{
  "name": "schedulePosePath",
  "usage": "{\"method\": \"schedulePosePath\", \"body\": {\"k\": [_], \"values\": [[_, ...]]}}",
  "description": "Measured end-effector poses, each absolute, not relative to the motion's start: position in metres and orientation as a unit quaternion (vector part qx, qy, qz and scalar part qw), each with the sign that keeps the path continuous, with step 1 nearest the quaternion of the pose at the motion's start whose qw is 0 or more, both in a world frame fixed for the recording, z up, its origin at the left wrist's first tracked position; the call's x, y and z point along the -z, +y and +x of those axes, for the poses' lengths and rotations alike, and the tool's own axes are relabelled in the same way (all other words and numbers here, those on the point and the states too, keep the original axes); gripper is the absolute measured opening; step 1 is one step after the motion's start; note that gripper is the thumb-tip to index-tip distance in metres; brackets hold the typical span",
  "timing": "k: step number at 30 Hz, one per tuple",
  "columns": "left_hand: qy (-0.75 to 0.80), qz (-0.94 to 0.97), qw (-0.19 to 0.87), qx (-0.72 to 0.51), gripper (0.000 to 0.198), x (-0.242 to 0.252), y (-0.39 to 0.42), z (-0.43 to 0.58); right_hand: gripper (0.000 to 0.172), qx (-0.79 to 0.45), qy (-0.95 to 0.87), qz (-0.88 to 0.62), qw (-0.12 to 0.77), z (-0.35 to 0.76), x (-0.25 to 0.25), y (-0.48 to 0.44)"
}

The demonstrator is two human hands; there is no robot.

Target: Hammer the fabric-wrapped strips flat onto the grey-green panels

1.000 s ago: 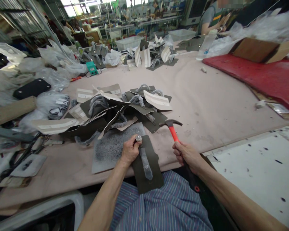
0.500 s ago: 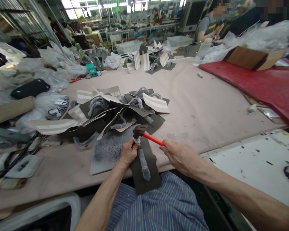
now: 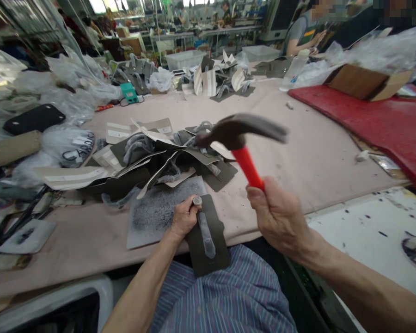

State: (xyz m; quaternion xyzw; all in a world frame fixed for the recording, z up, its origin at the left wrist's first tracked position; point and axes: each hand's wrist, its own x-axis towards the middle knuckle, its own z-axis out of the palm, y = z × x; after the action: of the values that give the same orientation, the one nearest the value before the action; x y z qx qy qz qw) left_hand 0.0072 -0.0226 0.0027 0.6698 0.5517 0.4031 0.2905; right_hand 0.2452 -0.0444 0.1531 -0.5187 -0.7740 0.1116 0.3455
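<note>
My left hand (image 3: 182, 221) is closed around a small metal punch (image 3: 197, 200) held upright on a dark olive piece (image 3: 210, 240) at the table's near edge. A fuzzy grey strip (image 3: 206, 234) lies along that piece. Under its far end sits a speckled grey pad (image 3: 156, 212). My right hand (image 3: 280, 217) grips a hammer (image 3: 241, 138) by its red handle, and the dark head is raised high above the punch, blurred by motion.
A heap of olive and cream cut pieces (image 3: 159, 157) lies just beyond the pad. Plastic bags (image 3: 65, 92) crowd the left side. A red mat (image 3: 367, 115) and cardboard box (image 3: 367, 81) are at right. A person (image 3: 305, 27) sits at the far end.
The hammer came down onto the punch half a second ago and has now swung back up high. My left hand kept the punch in the same place.
</note>
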Motion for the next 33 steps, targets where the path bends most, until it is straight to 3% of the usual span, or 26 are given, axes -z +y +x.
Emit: {"method": "schedulePosePath", "body": {"k": [2, 6, 8, 12, 16, 20, 23, 26, 28, 33], "values": [[0.553, 0.669, 0.288, -0.403, 0.018, -0.003, -0.023, 0.007, 0.031, -0.106, -0.78, -0.511, 0.345, 0.242, -0.147, -0.047], [0.559, 0.671, 0.29, -0.392, 0.015, -0.003, -0.023, 0.007, 0.03, -0.149, -0.843, -0.508, 0.095, 0.244, -0.128, -0.05], [0.561, 0.668, 0.293, -0.391, 0.013, -0.003, -0.023, 0.008, 0.028, -0.169, -0.83, -0.53, 0.045, 0.249, -0.125, -0.049], [0.551, 0.66, 0.306, -0.41, 0.016, -0.003, -0.023, 0.008, 0.028, -0.231, -0.782, -0.576, 0.056, 0.264, -0.106, -0.043], [0.545, 0.659, 0.314, -0.413, 0.018, 0.0, -0.023, 0.007, 0.032, -0.308, -0.708, -0.634, 0.036, 0.291, -0.056, -0.035], [0.543, 0.657, 0.308, -0.423, 0.018, 0.0, -0.022, 0.006, 0.032, -0.212, -0.698, -0.684, -0.005, 0.305, -0.026, -0.027], [0.542, 0.656, 0.302, -0.429, 0.016, -0.002, -0.023, 0.007, 0.035, -0.121, -0.75, -0.645, 0.082, 0.283, -0.038, -0.034], [0.546, 0.651, 0.302, -0.432, 0.012, -0.003, -0.024, 0.009, 0.048, -0.179, -0.805, -0.542, 0.162, 0.233, -0.058, -0.057], [0.551, 0.625, 0.324, -0.448, 0.013, -0.002, -0.022, 0.012, 0.056, -0.229, -0.831, -0.493, 0.119, 0.196, -0.063, -0.075], [0.582, 0.391, 0.407, -0.585, 0.027, -0.002, -0.013, 0.011, 0.051, -0.199, -0.811, -0.55, -0.02, 0.15, -0.047, -0.096]]}}
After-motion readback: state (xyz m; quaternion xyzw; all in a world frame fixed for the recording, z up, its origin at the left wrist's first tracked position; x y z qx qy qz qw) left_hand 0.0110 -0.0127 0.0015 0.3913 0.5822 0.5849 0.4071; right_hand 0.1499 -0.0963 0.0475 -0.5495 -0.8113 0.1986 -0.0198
